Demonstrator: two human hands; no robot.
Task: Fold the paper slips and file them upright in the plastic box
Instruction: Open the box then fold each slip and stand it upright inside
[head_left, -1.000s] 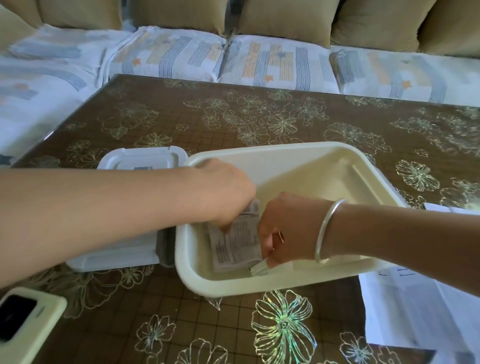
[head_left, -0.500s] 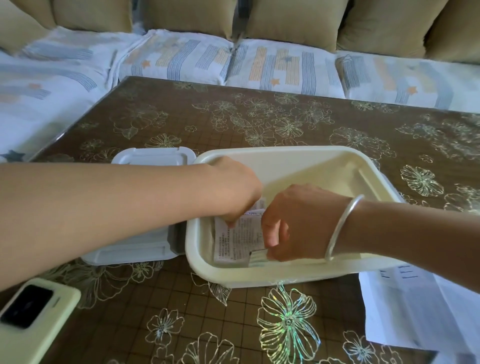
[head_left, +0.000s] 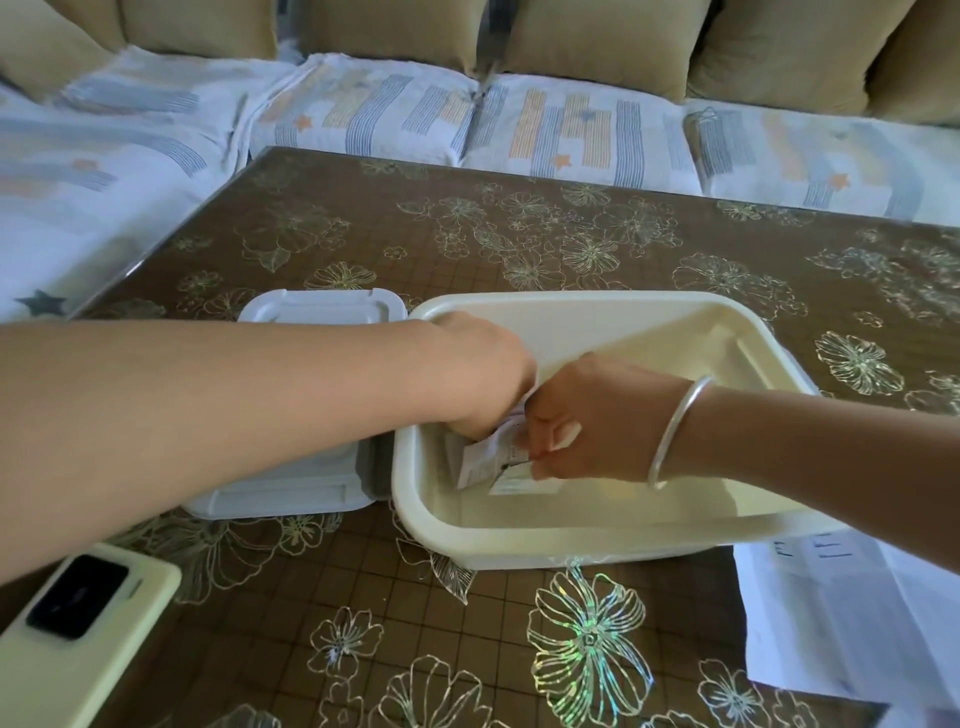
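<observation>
A cream plastic box (head_left: 519, 545) stands open on the brown flowered table. Both my hands reach down into its left end. My left hand (head_left: 483, 374) comes over the left wall, fingers curled down onto a printed paper slip (head_left: 483, 460) that stands tilted against that wall. My right hand (head_left: 587, 421), with a silver bangle on the wrist, pinches the same slip's right edge with thumb and fingers. A second small folded slip (head_left: 514, 484) lies just below my right fingers on the box floor. The slip's upper part is hidden by my hands.
The box's grey-white lid (head_left: 311, 395) lies just left of the box, partly under my left forearm. A pale green phone (head_left: 67, 644) sits at the near left corner. White printed sheets (head_left: 852, 618) lie at the near right. A sofa with cushions runs behind the table.
The printed slip, lying fairly flat in the box before, now stands steeper against the left wall. My hands have drawn closer together around it. The camera view shifted slightly.
</observation>
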